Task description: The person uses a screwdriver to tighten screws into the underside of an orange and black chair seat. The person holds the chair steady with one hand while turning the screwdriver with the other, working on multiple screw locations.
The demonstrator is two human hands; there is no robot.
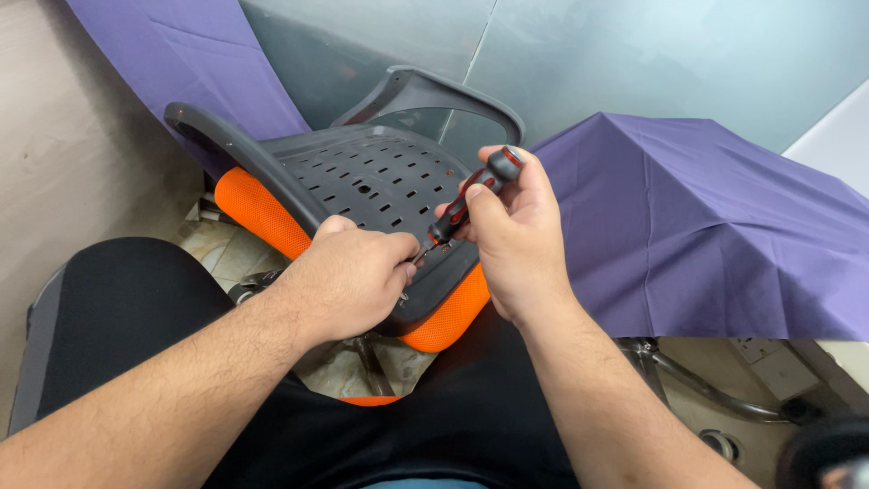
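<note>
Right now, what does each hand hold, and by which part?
The right hand holds a screwdriver by its red-and-black handle. The left hand grips the front edge of the upturned chair seat, near the tip.

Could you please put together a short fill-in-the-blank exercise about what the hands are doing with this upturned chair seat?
1. The right hand grips a red and black ____ by its handle.
2. The left hand rests on the edge of the dark plastic seat base, whose cushion is coloured ____.
3. The cloth draped to the right of the seat is ____.

Missing words: screwdriver; orange; purple
</note>
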